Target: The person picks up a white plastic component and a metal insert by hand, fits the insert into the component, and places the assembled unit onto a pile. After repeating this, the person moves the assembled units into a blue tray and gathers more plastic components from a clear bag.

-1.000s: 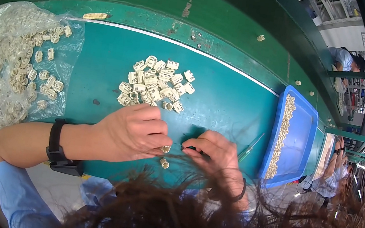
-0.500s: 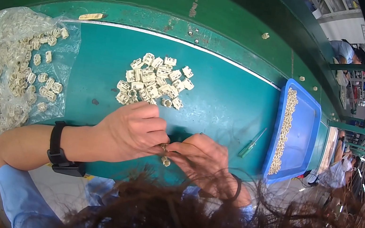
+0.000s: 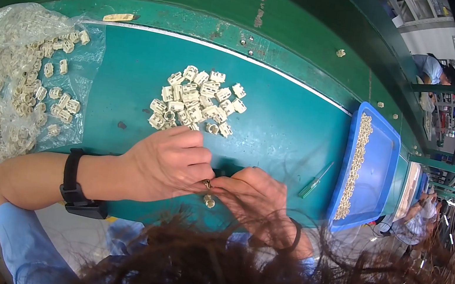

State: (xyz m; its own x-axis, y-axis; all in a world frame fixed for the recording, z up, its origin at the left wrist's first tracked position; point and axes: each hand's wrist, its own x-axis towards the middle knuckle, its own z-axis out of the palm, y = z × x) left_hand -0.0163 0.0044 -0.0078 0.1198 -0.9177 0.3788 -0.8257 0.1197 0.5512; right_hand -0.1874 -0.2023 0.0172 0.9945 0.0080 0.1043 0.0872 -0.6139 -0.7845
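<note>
Looks like two-handed fine work on one small cream part [image 3: 207, 184], mid-step. Left hand [image 3: 171, 159] has it pinched, mostly covered by the fingertips. Right hand [image 3: 253, 195] comes in from the right, fingertips meeting the left's at that part; can't tell whether they grip it or something tiny, contact point is hidden.

Next move likely calls for a steady left pinch and precise, light right fingertip pressure.

Position: cream part sits right at the fingertips, between the hands. Loose part [image 3: 209, 201] just on its near side; can't tell if fingers touch it. Pile of like parts [image 3: 201, 101] beyond left hand, far side; screwdriver [image 3: 311, 186] and blue tray [image 3: 375, 177] off right.
</note>
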